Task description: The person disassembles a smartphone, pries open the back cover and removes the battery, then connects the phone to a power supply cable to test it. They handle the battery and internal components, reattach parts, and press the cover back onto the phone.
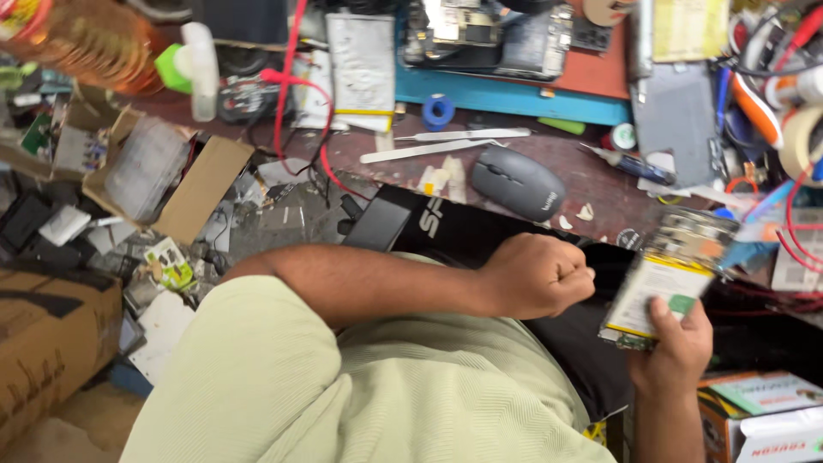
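Head view, looking down over a pale green ribbed shirt (386, 394) at a cluttered dark red bench (591, 184). Left hand (538, 276): reaches across the body from the left, fingers curled tight into a closed fist. Whether anything lies inside the fist cannot be told. It hovers over a black pouch with white lettering (429, 225) at the near edge of the bench.

Right hand (673, 347): grips the lower end of an opened phone with exposed circuit board and white-and-yellow battery (673, 274), thumb pressed on the battery face, fingers wrapped behind. The phone is tilted, its upper end pointing away from the body, and sits just right of the left fist, near but apart from it.

Surroundings:
- A grey computer mouse (519, 183) lies on the bench beyond the fist.
- Metal tweezers (463, 135) and a flat white pry tool (420, 152) lie side by side left of the mouse.
- A blue roll of tape (438, 111) rests against a blue-edged mat (514, 99).
- A red cable (287, 94) runs down the left part of the bench.
- An open brown cardboard box (201, 189) stands at left.
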`<state>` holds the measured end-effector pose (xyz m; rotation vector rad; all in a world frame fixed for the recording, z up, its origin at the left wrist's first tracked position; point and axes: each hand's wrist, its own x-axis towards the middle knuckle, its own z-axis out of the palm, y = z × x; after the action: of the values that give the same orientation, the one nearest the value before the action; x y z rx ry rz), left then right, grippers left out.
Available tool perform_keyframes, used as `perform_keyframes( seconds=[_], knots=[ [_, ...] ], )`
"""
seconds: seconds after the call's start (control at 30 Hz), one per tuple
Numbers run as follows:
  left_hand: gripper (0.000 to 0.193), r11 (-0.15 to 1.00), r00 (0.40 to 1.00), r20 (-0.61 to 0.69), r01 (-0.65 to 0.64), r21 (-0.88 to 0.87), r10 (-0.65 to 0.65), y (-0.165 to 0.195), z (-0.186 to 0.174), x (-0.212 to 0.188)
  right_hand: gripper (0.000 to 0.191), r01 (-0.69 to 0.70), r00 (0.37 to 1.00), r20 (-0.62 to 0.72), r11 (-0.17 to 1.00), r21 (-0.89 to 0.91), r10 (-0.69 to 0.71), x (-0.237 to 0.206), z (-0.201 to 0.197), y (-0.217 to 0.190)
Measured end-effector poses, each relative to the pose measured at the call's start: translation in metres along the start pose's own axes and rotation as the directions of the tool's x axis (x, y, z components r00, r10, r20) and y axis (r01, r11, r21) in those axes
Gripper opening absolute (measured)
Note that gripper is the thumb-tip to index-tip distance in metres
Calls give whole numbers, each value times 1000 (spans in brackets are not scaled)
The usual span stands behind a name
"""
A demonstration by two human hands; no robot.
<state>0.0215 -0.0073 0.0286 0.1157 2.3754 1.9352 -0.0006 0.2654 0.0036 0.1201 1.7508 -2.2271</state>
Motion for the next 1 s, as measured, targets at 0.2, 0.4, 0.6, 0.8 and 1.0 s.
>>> perform_keyframes(
  seconds=[0.2, 0.4, 0.6, 0.8, 1.0],
  knots=[
    [19, 872, 885, -19, -456, 177, 466, 7, -28, 0, 34, -166, 985, -12, 941, -295, 170, 7, 24, -3],
    [20, 517, 696, 232, -679, 521, 679, 18, -49, 4, 38, -234, 969, 7, 931, -280, 246, 16, 53, 12],
    [14, 427, 617, 376, -769, 475, 692, 20, -52, 9, 40, -359, 918, 114, 919, -164, 379, 21, 58, 3],
    [10, 351, 586, 433, -786, 510, 685, 19, -47, 5, 44, -480, 849, 204, 873, -88, 488, 20, 49, 0],
    [15, 286, 566, 413, -773, 566, 714, 14, -30, 7, 36, -470, 879, 77, 882, -28, 471, 12, 27, -11]
  ],
)
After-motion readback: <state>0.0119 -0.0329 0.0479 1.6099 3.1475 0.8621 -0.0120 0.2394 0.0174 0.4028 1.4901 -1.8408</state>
